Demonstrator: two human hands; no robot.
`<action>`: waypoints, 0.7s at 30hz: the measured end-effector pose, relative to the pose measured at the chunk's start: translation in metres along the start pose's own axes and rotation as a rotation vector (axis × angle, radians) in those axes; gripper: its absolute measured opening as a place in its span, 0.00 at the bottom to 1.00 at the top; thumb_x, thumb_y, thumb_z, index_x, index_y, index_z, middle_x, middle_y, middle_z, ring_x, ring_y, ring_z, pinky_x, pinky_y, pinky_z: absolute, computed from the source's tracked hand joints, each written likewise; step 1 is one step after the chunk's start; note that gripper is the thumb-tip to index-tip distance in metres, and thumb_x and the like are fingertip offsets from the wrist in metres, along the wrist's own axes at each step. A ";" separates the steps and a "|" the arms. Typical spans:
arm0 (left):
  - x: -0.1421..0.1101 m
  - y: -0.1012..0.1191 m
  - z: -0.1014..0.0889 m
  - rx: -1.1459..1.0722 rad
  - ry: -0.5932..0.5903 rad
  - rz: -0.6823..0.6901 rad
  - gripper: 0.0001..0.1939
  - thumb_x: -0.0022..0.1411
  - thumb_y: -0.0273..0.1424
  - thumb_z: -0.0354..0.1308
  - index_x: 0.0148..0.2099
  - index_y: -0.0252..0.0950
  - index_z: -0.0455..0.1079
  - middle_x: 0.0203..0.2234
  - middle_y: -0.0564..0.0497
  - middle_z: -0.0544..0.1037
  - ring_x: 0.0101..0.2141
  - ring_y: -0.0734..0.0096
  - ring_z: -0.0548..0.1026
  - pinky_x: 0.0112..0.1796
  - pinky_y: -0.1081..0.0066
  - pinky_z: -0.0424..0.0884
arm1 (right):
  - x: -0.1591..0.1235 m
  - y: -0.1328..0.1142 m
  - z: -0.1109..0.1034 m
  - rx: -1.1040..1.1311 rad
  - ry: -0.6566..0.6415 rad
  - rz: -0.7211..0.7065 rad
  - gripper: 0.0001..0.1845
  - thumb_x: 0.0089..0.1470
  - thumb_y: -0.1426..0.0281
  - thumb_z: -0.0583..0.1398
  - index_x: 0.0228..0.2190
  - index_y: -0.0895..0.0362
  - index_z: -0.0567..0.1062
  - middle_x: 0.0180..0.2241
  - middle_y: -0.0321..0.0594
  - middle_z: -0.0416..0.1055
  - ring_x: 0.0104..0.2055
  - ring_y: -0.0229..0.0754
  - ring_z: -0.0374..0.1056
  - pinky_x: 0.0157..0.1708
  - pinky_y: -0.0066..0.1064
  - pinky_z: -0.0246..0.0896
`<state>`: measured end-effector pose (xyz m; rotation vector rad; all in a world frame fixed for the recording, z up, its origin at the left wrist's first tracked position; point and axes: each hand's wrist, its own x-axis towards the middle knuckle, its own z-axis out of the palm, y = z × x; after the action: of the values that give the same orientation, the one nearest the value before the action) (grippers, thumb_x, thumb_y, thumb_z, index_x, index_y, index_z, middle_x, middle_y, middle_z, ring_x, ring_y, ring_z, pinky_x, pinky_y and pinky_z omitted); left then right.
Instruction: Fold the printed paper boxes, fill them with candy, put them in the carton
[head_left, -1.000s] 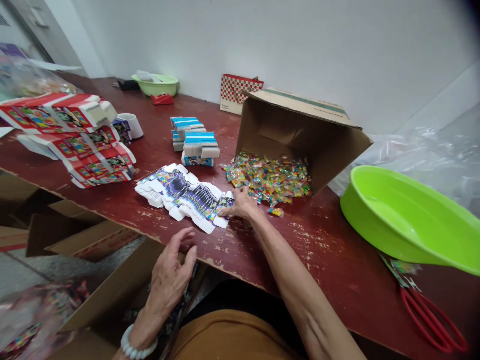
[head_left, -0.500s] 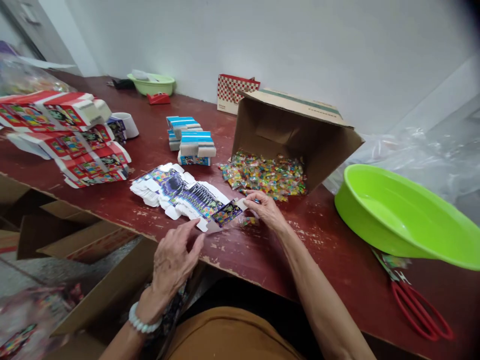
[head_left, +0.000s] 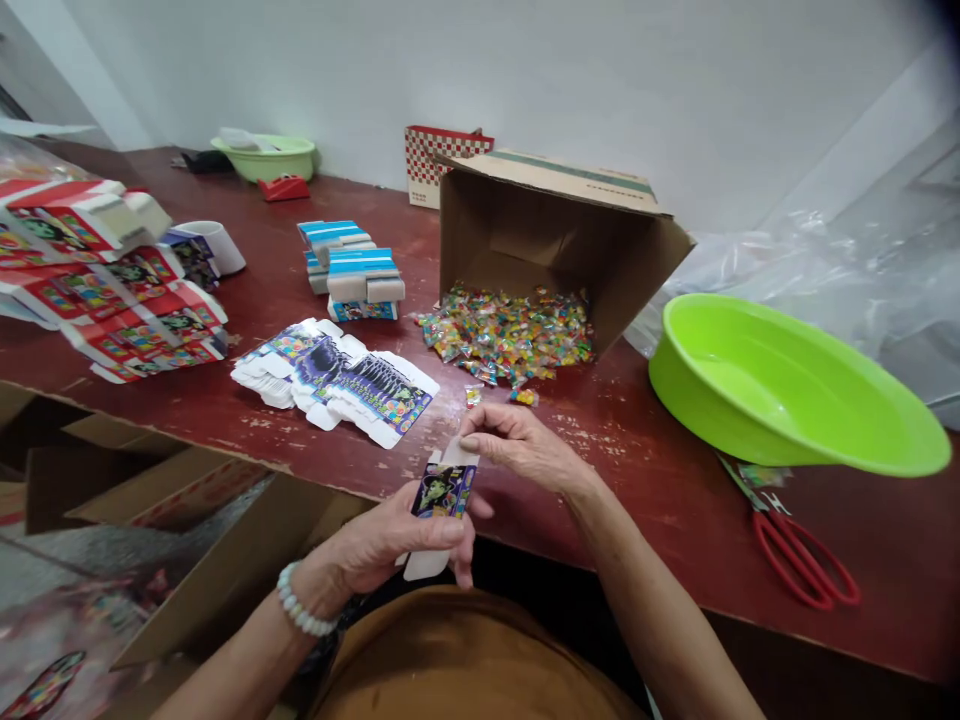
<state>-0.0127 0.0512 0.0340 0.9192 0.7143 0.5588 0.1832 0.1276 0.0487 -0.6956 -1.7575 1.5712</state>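
Observation:
Both my hands hold one small printed carton (head_left: 442, 492) just in front of the table's near edge. My left hand (head_left: 397, 545) grips its lower half with the fingers wrapped round it. My right hand (head_left: 517, 445) pinches the white flap at its top. A fanned row of flat purple cartons (head_left: 337, 380) lies on the red table (head_left: 660, 470) beyond my hands. A pile of small wrapped candies (head_left: 510, 335) spills from a cardboard box (head_left: 555, 240) lying on its side.
A lime-green basin (head_left: 787, 390) and red scissors (head_left: 795, 550) sit at the right. Stacks of red cartons (head_left: 112, 290) and blue-striped boxes (head_left: 352, 275) stand at the left. Open brown cartons (head_left: 187, 500) are below the table's edge. Clear plastic sheeting (head_left: 862, 260) lies behind the basin.
My right hand pulled one flat carton off the fanned row and brought it toward me. My left hand rose from the table edge and took hold of it.

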 end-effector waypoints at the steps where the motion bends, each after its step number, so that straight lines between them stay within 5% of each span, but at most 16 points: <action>1: 0.001 -0.006 0.002 -0.061 0.036 0.015 0.20 0.52 0.42 0.68 0.44 0.35 0.76 0.27 0.49 0.80 0.27 0.64 0.79 0.34 0.67 0.73 | -0.001 0.002 0.003 0.018 0.014 0.009 0.10 0.56 0.62 0.63 0.31 0.57 0.74 0.30 0.34 0.69 0.33 0.36 0.64 0.37 0.28 0.59; 4: 0.005 -0.018 0.008 -0.053 0.205 0.083 0.17 0.51 0.40 0.70 0.38 0.34 0.75 0.21 0.52 0.78 0.22 0.67 0.78 0.34 0.66 0.74 | -0.004 0.007 0.011 0.084 0.090 0.041 0.11 0.56 0.62 0.63 0.35 0.56 0.74 0.33 0.35 0.71 0.36 0.36 0.66 0.41 0.29 0.61; 8: 0.009 -0.018 0.013 0.052 0.431 0.153 0.17 0.50 0.41 0.71 0.30 0.33 0.72 0.18 0.52 0.77 0.17 0.70 0.75 0.26 0.70 0.73 | -0.014 0.011 0.025 0.237 0.164 0.088 0.23 0.52 0.62 0.67 0.48 0.53 0.71 0.40 0.38 0.73 0.40 0.38 0.70 0.45 0.32 0.64; 12: 0.015 -0.016 0.015 0.038 0.517 0.191 0.17 0.51 0.41 0.70 0.33 0.33 0.73 0.18 0.53 0.77 0.18 0.70 0.74 0.24 0.71 0.72 | -0.025 0.017 0.042 0.443 0.041 0.236 0.22 0.54 0.58 0.64 0.47 0.54 0.73 0.29 0.34 0.72 0.22 0.35 0.67 0.25 0.30 0.66; 14: 0.017 -0.018 0.014 0.055 0.507 0.197 0.16 0.53 0.40 0.69 0.35 0.33 0.74 0.22 0.52 0.79 0.23 0.69 0.77 0.28 0.72 0.74 | -0.027 0.020 0.047 0.404 0.141 0.256 0.19 0.54 0.56 0.64 0.41 0.57 0.76 0.23 0.32 0.69 0.17 0.33 0.62 0.20 0.27 0.60; 17: 0.016 -0.021 0.012 0.118 0.578 0.250 0.18 0.55 0.40 0.68 0.43 0.34 0.73 0.34 0.49 0.83 0.35 0.68 0.79 0.37 0.72 0.75 | -0.024 0.020 0.048 0.167 0.379 0.198 0.16 0.53 0.58 0.64 0.34 0.59 0.78 0.27 0.36 0.73 0.23 0.34 0.64 0.26 0.26 0.61; 21: 0.013 -0.026 0.016 0.067 0.744 0.424 0.29 0.52 0.38 0.70 0.52 0.39 0.63 0.35 0.51 0.83 0.35 0.66 0.81 0.38 0.67 0.77 | -0.022 0.017 0.046 0.018 0.417 0.146 0.14 0.56 0.61 0.61 0.36 0.58 0.78 0.32 0.39 0.76 0.31 0.38 0.68 0.31 0.28 0.63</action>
<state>0.0114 0.0392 0.0148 0.9277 1.2159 1.2947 0.1606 0.0835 0.0263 -1.0765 -1.4086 1.4064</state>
